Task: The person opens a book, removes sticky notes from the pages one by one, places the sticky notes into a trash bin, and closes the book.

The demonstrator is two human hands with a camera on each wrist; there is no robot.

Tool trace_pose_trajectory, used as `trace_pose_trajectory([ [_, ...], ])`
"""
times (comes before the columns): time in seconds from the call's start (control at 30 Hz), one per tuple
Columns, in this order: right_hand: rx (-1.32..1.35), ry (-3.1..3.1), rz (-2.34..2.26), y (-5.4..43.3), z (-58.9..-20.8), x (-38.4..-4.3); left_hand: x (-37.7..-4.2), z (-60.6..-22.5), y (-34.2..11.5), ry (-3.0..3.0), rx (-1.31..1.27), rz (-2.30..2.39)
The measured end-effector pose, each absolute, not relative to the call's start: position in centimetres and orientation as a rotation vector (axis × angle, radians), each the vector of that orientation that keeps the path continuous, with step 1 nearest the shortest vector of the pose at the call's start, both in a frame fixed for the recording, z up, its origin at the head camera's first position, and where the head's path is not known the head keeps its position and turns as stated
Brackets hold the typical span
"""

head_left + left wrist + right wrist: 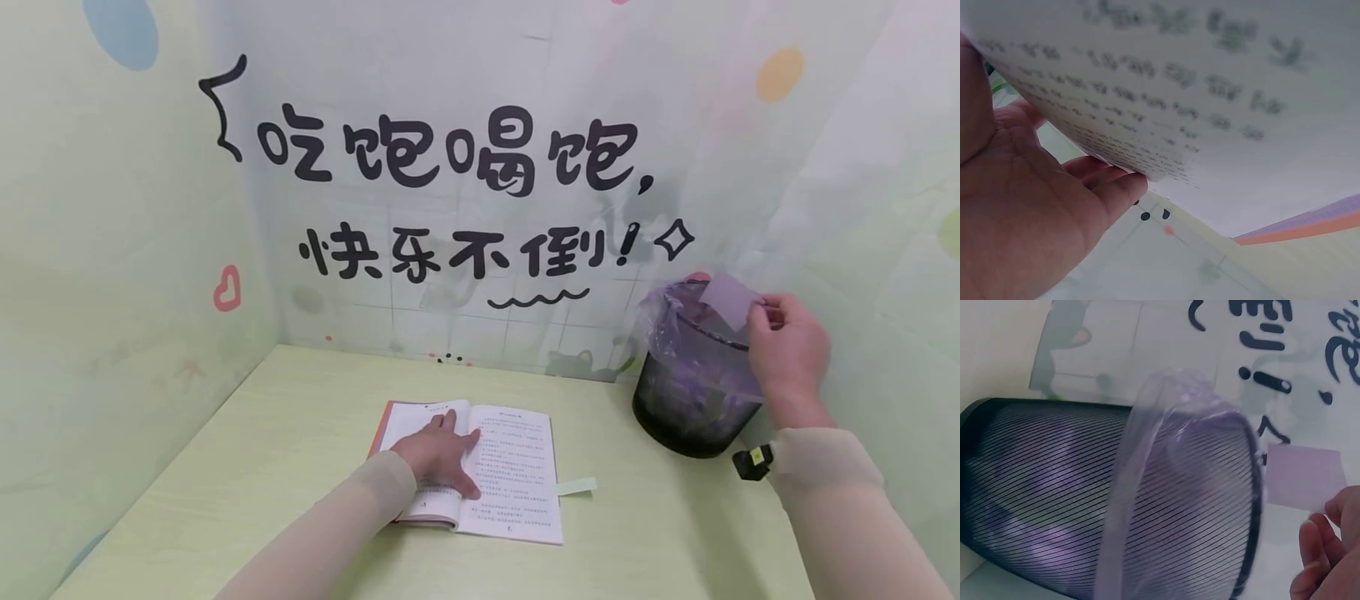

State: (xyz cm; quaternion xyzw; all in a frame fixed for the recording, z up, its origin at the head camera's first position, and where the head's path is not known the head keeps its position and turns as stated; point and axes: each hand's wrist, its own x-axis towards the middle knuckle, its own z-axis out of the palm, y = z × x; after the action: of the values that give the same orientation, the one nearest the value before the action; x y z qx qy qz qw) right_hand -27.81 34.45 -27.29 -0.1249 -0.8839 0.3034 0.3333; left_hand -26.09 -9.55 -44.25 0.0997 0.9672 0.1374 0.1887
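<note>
An open book [513, 475] with printed pages lies on the table. My left hand [442, 457] rests on its left page, fingers spread toward the fold; the left wrist view shows the palm [1029, 206] close against the curved printed page [1166, 94]. Off to the right, my right hand [791, 346] pinches a small purple paper slip [727, 302] by one edge, above the opening of a black mesh bin [690, 408]. In the right wrist view the slip [1305, 476] hangs past the bin's rim, between thumb and fingers.
A thin purple plastic bag [1175, 419] lines the bin and folds over its rim. One pale green paper tab [577, 486] sticks out from the book's right edge. Behind the table [247, 467] stands a printed wall [465, 325], close to the bin.
</note>
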Motion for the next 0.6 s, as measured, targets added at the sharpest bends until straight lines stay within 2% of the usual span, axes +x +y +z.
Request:
trace_pose_trajectory([
  [0.3, -0.333, -2.423, 0.764, 36.0, -28.7, -28.1, -26.2, -44.4, -9.4, 2.716, 0.271, 0.374],
  [0.6, -0.165, -2.388, 0.743, 33.4, -29.8, -27.6, -26.2, -44.4, -9.5, 2.716, 0.276, 0.364],
])
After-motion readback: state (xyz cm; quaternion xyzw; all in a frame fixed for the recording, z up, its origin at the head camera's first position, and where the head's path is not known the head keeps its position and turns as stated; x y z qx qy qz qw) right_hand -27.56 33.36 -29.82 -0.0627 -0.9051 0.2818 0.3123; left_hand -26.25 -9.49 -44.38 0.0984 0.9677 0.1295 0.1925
